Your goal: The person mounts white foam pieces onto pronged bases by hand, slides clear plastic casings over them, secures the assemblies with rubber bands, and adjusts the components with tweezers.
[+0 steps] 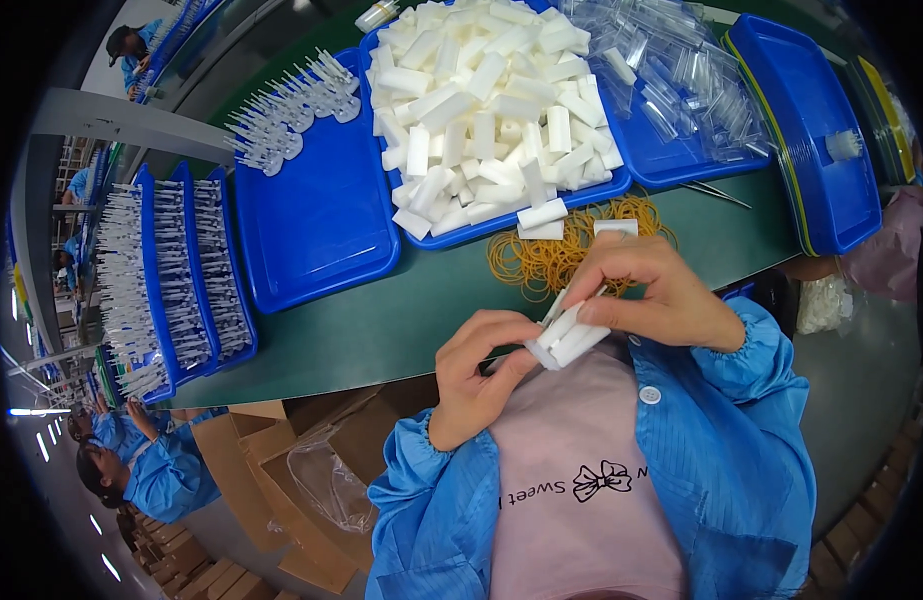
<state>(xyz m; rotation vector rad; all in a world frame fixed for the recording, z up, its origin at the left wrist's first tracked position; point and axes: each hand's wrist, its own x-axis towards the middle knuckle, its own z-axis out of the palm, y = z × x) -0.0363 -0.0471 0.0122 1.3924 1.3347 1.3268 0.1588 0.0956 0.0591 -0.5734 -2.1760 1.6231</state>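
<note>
In front of my chest, both hands hold a small bundle of white foam pieces (578, 338) set about a white plastic part with a round end. My left hand (484, 372) pinches the round end between thumb and fingers. With thumb and fingertips, my right hand (653, 290) grips the foam from the other side. Just beyond the hands, a loose pile of yellowish rubber bands (521, 262) lies on the green table (331, 345). A few white foam blocks (542, 214) rest at the edge of that pile.
Behind the bands stands a blue tray heaped with white foam blocks (481, 90). Clear plastic tubes (671, 85) fill a tray on its right, near metal tweezers (719, 194). At left, a blue tray (316, 240) holds white stemmed parts (281, 125); stacked trays (186, 270) hold more. Cardboard boxes (291, 470) sit below.
</note>
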